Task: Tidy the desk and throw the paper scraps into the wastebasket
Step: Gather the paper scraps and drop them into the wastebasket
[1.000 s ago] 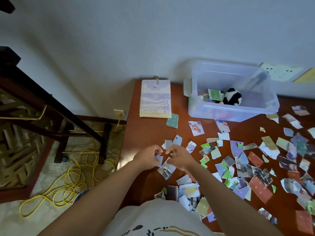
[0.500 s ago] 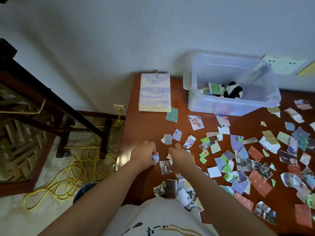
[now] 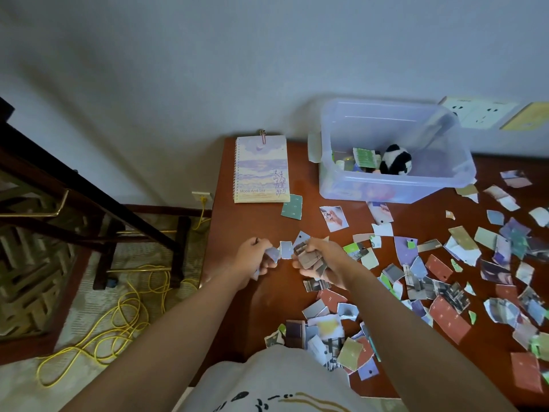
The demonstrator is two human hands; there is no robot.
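Note:
Several torn paper scraps point(image 3: 439, 295) in many colours lie scattered over the right and near parts of the reddish wooden desk point(image 3: 258, 304). My left hand point(image 3: 252, 260) grips a few pale scraps near the desk's left edge. Close beside it, my right hand point(image 3: 319, 258) holds a thicker bunch of scraps point(image 3: 309, 257) just above the desktop. A small pale scrap point(image 3: 286, 249) lies between the two hands. No wastebasket can be made out.
A spiral notebook point(image 3: 261, 169) lies at the desk's back left. A clear plastic bin point(image 3: 395, 150) with a panda toy point(image 3: 396, 160) stands at the back. Left of the desk are a dark wooden frame point(image 3: 89, 203) and yellow cable point(image 3: 118, 319) on the floor.
Both hands have lifted slightly apart from a huddle over the scraps. The right hand now holds a bigger bunch, and the spot under the hands has fewer scraps.

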